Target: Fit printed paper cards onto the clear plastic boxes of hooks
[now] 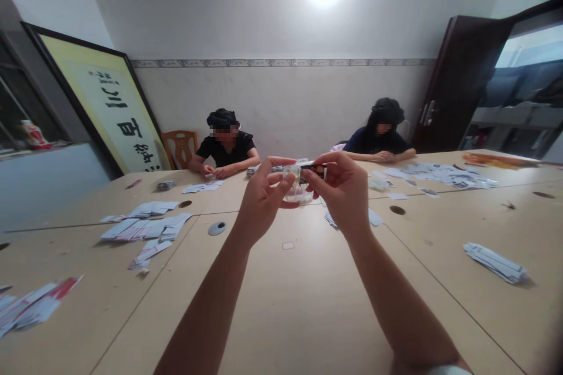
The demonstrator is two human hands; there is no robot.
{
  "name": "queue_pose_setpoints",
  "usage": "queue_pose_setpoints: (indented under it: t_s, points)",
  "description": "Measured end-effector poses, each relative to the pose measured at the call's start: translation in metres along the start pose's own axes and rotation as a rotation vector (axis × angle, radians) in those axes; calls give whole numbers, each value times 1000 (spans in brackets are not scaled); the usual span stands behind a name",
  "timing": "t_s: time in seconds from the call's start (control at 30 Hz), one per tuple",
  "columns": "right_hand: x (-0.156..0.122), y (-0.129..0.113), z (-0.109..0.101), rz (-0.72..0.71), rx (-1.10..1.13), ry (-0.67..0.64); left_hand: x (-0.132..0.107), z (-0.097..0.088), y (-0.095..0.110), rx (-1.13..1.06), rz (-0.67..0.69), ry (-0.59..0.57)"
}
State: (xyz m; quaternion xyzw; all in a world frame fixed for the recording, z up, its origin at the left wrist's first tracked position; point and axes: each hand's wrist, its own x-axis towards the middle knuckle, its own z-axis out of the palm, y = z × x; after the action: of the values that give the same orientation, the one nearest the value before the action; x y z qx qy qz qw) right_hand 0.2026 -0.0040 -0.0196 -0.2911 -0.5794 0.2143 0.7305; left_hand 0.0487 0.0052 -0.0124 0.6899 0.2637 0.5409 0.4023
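Raised above the table (281, 316), my left hand (263, 199) has its fingers closed around a small clear container (301, 193). My right hand (345, 187) pinches a small dark label-like piece (316, 171) with a reddish picture on it, held against the container's upper right side. Whether that piece is stuck to the container or only touching it, I cannot tell. Fingers hide much of the container. On the tabletop below my hands lies a small white label (288, 245) with a red border.
Across the table sit two people (226, 146) (380, 135). Paper strips (145, 228) lie in piles at left, with more papers (444, 176) at far right and a bundle of strips (495, 262) at near right. A grey cable-hole cap (217, 228) sits left of centre.
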Motion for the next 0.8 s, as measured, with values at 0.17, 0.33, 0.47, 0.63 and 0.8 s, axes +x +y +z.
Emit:
queue_pose_setpoints:
  t_s: [0.17,0.33,0.47,0.63,0.8]
  points:
    - [-2,-3,0,7,8,-80,-1,-2,3,-26,3,14]
    - [-3,-2,-1,6,85,-202,-1,-5,4,-43,1,40]
    - [-1,-1,-2,9,221,-255,1,-9,4,-70,1,24]
    - [2,-2,-3,27,303,-279,2,-11,5,-119,-25,7]
    - [3,-3,-4,46,309,-280,2,-11,7,-130,-58,1]
